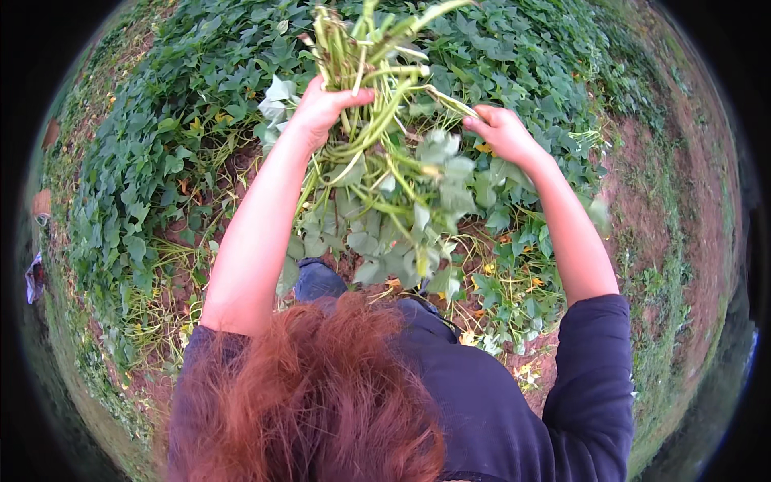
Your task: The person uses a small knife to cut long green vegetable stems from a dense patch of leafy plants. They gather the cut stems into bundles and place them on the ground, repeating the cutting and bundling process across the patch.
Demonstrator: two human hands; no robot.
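A thick bundle of green leafy vines, which look like sweet potato vines, is held up in front of me. My left hand is closed around its stems, thumb across the front. The cut stem ends stick up above the fist, and the leaves hang below, partly blurred by motion. To the right, my right hand is closed on the end of a thin vine strand. That strand runs from the bundle to my fingertips, stretched out sideways.
Dense low vines cover the ground ahead and to the left. Bare stems and yellowing leaves lie around my feet. A strip of reddish soil with grass runs along the right. At the far left edge lies a small whitish-purple item.
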